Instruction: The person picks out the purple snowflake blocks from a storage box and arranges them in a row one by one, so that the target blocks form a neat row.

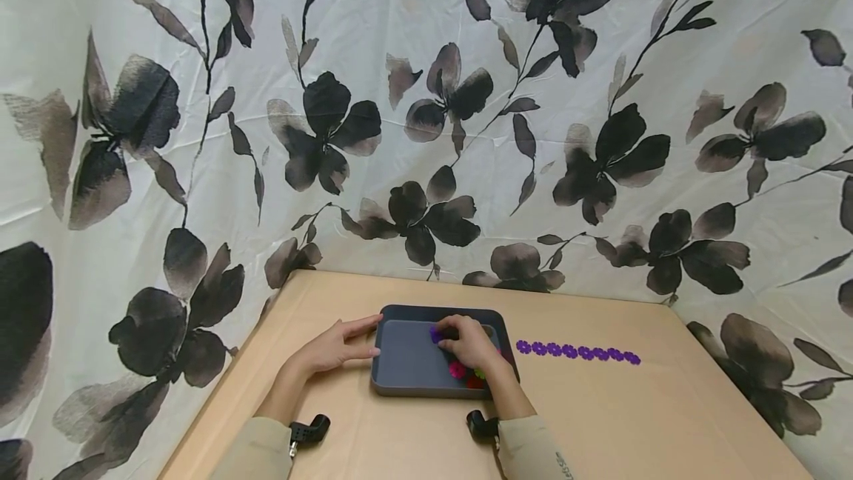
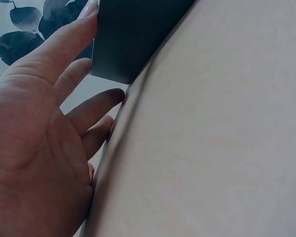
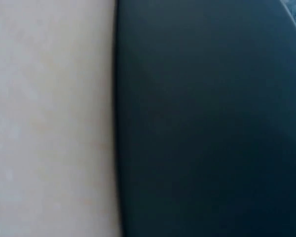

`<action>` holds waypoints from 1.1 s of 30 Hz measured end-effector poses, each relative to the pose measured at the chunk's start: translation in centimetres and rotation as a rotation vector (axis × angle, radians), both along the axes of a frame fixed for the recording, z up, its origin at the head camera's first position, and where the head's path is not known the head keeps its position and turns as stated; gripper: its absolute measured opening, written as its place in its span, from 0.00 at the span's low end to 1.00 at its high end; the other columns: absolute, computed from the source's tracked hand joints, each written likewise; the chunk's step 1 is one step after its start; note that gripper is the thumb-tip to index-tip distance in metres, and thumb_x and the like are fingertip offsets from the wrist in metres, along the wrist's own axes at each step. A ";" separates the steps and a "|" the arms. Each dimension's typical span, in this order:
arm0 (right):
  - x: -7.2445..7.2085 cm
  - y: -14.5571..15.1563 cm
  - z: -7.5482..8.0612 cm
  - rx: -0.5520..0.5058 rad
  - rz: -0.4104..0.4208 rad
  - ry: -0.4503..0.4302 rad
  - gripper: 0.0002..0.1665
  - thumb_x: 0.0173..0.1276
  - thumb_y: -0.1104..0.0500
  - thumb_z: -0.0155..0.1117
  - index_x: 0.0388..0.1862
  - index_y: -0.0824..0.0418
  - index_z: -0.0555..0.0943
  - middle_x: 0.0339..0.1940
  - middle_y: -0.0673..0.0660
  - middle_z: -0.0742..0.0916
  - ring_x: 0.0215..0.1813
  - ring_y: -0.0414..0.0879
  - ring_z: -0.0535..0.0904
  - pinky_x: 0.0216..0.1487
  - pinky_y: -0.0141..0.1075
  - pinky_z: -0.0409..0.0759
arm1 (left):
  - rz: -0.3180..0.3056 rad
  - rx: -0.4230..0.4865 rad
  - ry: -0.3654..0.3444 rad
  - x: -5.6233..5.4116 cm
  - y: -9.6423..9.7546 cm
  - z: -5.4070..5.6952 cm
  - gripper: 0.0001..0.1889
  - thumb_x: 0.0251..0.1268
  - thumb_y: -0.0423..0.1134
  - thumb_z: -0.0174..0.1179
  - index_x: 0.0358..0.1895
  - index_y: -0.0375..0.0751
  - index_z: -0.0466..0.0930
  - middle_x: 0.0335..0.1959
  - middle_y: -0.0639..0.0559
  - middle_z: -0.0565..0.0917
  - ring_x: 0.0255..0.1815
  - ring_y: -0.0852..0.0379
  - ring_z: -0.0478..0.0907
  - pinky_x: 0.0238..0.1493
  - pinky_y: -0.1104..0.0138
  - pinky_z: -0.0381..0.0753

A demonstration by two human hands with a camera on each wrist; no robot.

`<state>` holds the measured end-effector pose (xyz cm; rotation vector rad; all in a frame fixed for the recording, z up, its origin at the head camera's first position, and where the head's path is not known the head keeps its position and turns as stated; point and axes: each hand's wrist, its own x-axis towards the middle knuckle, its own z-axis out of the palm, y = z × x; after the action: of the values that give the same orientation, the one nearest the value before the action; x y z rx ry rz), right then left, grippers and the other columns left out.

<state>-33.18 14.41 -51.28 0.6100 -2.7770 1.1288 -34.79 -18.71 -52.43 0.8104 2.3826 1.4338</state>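
A dark grey tray [image 1: 413, 358] lies on the table, holding small flower-shaped pieces in red, pink and green. My left hand [image 1: 326, 350] is at the tray's left side, its fingers extended against the edge; the left wrist view shows this hand [image 2: 44, 118] with thumb and fingers spread by the tray's corner [image 2: 123, 39]. Inside the tray, my right hand [image 1: 469, 343] pinches a purple flower-shaped piece [image 1: 436, 334] between thumb and fingers. Part of the pile is hidden beneath that hand. The right wrist view has only the tray's outer wall [image 3: 197, 118] and tabletop.
To the right of the tray, several purple flower-shaped pieces [image 1: 569, 351] form a slightly slanting row on the tan table [image 1: 600, 413]. A floral cloth [image 1: 426, 154] hangs behind the table and along its sides.
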 end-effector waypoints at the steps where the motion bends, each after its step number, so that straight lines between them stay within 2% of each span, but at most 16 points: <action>1: 0.1 0.0 0.0 -0.001 -0.002 0.004 0.15 0.69 0.66 0.72 0.55 0.62 0.87 0.53 0.58 0.89 0.57 0.55 0.85 0.64 0.56 0.81 | 0.002 -0.003 -0.001 0.0 0.0 0.0 0.43 0.66 0.51 0.72 0.81 0.47 0.63 0.81 0.51 0.66 0.85 0.48 0.56 0.84 0.42 0.48; 4: 0.2 -0.2 0.1 0.005 0.000 -0.005 0.16 0.69 0.65 0.72 0.56 0.62 0.86 0.54 0.58 0.89 0.59 0.56 0.84 0.66 0.57 0.80 | 0.006 -0.010 0.001 0.1 0.0 0.0 0.43 0.66 0.51 0.72 0.81 0.48 0.63 0.81 0.51 0.67 0.85 0.47 0.56 0.84 0.38 0.38; 5: 0.3 -0.2 0.1 0.007 0.004 -0.013 0.17 0.69 0.65 0.72 0.56 0.62 0.86 0.55 0.59 0.89 0.60 0.57 0.84 0.67 0.57 0.80 | 0.004 -0.009 0.002 0.0 -0.1 0.0 0.43 0.66 0.51 0.72 0.81 0.47 0.63 0.81 0.51 0.67 0.85 0.46 0.56 0.84 0.37 0.38; 7: 0.4 -0.3 0.2 0.011 0.011 -0.030 0.17 0.69 0.65 0.72 0.57 0.62 0.86 0.56 0.59 0.89 0.62 0.58 0.83 0.68 0.58 0.79 | -0.003 -0.003 0.000 0.0 -0.1 0.0 0.43 0.66 0.50 0.72 0.81 0.46 0.63 0.81 0.49 0.66 0.85 0.46 0.56 0.84 0.38 0.40; 11: 0.5 -0.4 0.2 0.016 0.009 -0.041 0.16 0.69 0.66 0.72 0.55 0.61 0.87 0.56 0.58 0.89 0.62 0.57 0.83 0.68 0.57 0.79 | -0.011 0.004 -0.011 0.0 -0.1 0.1 0.44 0.66 0.51 0.72 0.81 0.46 0.63 0.81 0.50 0.66 0.85 0.47 0.56 0.84 0.43 0.53; 14: 0.5 -0.4 0.1 0.023 -0.002 -0.032 0.14 0.69 0.66 0.72 0.53 0.60 0.88 0.53 0.56 0.89 0.57 0.53 0.84 0.65 0.54 0.82 | -0.003 -0.006 -0.015 0.0 -0.2 0.1 0.44 0.65 0.52 0.72 0.82 0.48 0.63 0.81 0.52 0.66 0.85 0.50 0.56 0.85 0.44 0.50; 17: 0.6 -0.3 0.0 0.032 -0.024 -0.026 0.12 0.67 0.66 0.74 0.50 0.58 0.88 0.50 0.54 0.88 0.52 0.49 0.84 0.59 0.49 0.84 | -0.003 -0.009 0.001 0.0 -0.2 0.1 0.43 0.66 0.52 0.72 0.81 0.47 0.63 0.81 0.50 0.66 0.85 0.47 0.56 0.84 0.38 0.38; 18: 0.6 -0.3 0.0 0.034 -0.028 -0.019 0.11 0.67 0.66 0.74 0.48 0.58 0.88 0.48 0.54 0.88 0.50 0.48 0.84 0.56 0.47 0.84 | -0.002 -0.010 -0.002 0.1 -0.2 0.1 0.43 0.66 0.51 0.72 0.81 0.47 0.63 0.81 0.50 0.66 0.85 0.47 0.56 0.84 0.38 0.38; 21: 0.7 -0.4 0.0 0.051 -0.036 -0.002 0.07 0.65 0.65 0.76 0.41 0.58 0.87 0.44 0.53 0.87 0.43 0.46 0.81 0.47 0.41 0.82 | -0.005 -0.006 -0.008 0.2 -0.2 0.1 0.43 0.66 0.50 0.72 0.81 0.47 0.63 0.81 0.51 0.66 0.85 0.47 0.56 0.85 0.40 0.41; 24: 0.7 -0.4 0.0 0.056 -0.028 0.004 0.06 0.64 0.65 0.77 0.37 0.58 0.86 0.40 0.52 0.87 0.40 0.44 0.79 0.42 0.35 0.77 | -0.009 0.002 -0.014 0.3 -0.3 0.1 0.43 0.66 0.50 0.72 0.81 0.48 0.63 0.81 0.52 0.66 0.85 0.49 0.57 0.84 0.43 0.50; 30: 0.8 -0.7 0.0 0.037 -0.026 -0.001 0.05 0.64 0.65 0.77 0.35 0.59 0.87 0.40 0.51 0.86 0.39 0.41 0.78 0.41 0.32 0.77 | -0.017 0.020 -0.002 0.3 -0.5 0.0 0.42 0.67 0.48 0.72 0.81 0.46 0.63 0.81 0.49 0.67 0.84 0.47 0.57 0.84 0.40 0.45; 33: 0.9 -0.8 0.0 0.024 -0.023 -0.005 0.04 0.63 0.66 0.77 0.34 0.60 0.89 0.41 0.51 0.85 0.40 0.40 0.79 0.42 0.31 0.79 | -0.021 0.020 -0.006 0.3 -0.5 0.0 0.42 0.67 0.48 0.72 0.81 0.46 0.63 0.81 0.49 0.67 0.85 0.47 0.56 0.84 0.41 0.48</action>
<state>-32.27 13.62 -51.23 0.5770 -2.7983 1.0960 -34.50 -19.21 -52.41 0.8328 2.3520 1.4516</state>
